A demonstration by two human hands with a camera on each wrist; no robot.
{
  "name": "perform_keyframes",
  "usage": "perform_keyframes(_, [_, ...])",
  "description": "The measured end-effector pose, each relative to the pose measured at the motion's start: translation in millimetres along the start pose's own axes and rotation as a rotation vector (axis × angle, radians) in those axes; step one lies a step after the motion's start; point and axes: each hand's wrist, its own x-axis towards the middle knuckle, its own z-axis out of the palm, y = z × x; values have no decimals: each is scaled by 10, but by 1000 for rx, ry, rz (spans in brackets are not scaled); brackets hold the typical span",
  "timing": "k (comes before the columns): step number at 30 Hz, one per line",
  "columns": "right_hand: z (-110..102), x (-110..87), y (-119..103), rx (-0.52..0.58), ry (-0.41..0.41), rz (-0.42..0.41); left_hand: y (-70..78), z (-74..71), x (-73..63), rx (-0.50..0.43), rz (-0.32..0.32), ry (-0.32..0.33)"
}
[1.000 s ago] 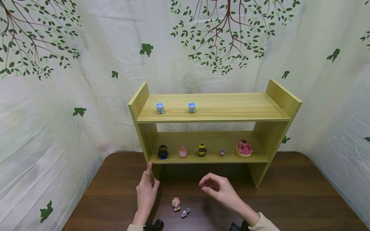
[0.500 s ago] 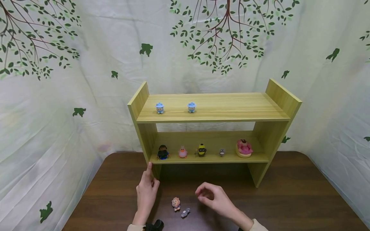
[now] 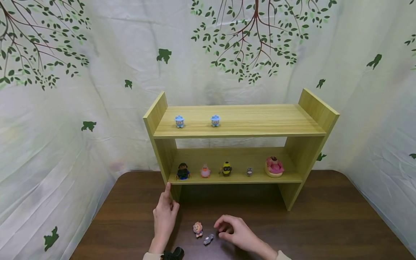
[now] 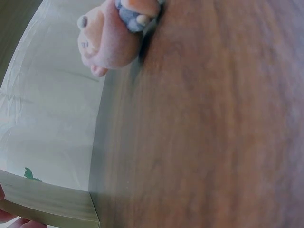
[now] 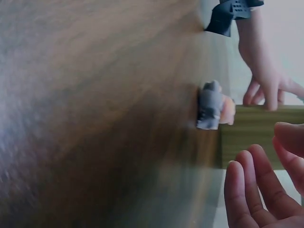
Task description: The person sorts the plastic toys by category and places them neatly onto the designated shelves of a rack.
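Observation:
My left hand [image 3: 165, 216] holds the front edge of the left side panel of a light wooden shelf [image 3: 234, 182], its index finger straight up along the panel. My right hand [image 3: 238, 233] hovers low over the table, fingers curved and parted, with nothing between them. Just left of its fingertips, a small grey figurine [image 3: 208, 239] lies on the table. Beside that is an orange-pink toy figurine [image 3: 198, 229] with a blue body. In the right wrist view the grey figurine [image 5: 209, 105] partly hides the orange one [image 5: 228, 110].
Two blue-hatted figurines [image 3: 215, 121] stand on the top shelf. The middle shelf carries a dark-clothed figure [image 3: 183, 172], a pink one [image 3: 205, 171], a yellow-black one [image 3: 226, 169], a tiny grey one [image 3: 249, 172] and a pink bear [image 3: 274, 167]. A leaf-patterned curtain [image 3: 113, 108] hangs behind.
My right hand has come down and to the left, closer to the grey figurine, with its fingers spreading a little. The left hand and the figurines have stayed put.

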Motion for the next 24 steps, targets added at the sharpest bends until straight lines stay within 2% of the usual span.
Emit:
perform_keyframes(15, [138,34,89,-61,-58,48,-3,-2,-9,-5,-17,-7])
perform_keyframes(24, [187,54,127,-115,-68,26,1,1,2,-4,0,5])
